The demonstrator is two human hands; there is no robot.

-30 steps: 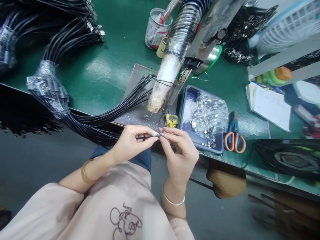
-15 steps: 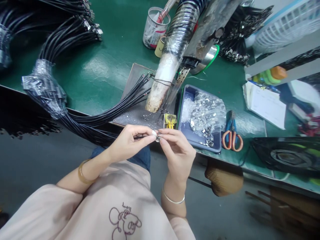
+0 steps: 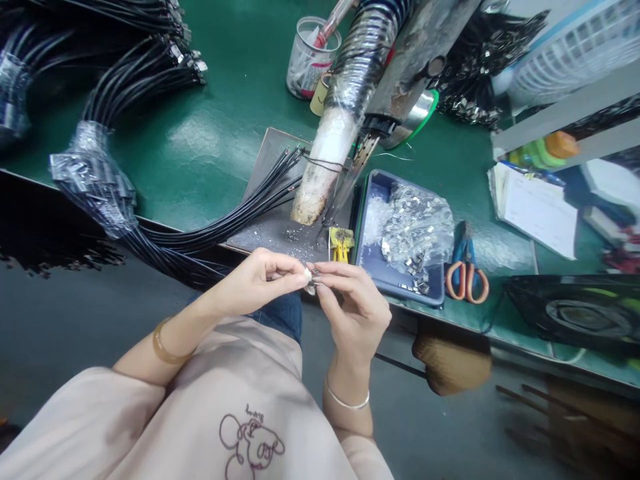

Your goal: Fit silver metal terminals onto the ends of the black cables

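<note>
My left hand is closed in a pinch at the table's front edge, on what looks like the end of a black cable mostly hidden by the fingers. My right hand meets it fingertip to fingertip, pinching a small metal connector piece that is partly covered. Behind the hands, a bundle of black cables lies with its stripped ends on a dark board. A blue tray to the right holds a plastic bag and small loose metal connectors.
A soldering fixture and a white-ended duct hose hang over the board. Pliers with orange handles lie right of the tray. A clear cup stands at the back. A wrapped cable bundle crosses the left edge. A black fan sits right.
Both hands stay together at nearly the same spot, with the fingertips shifted slightly and a little lower. The surroundings have moved slightly right in view.
</note>
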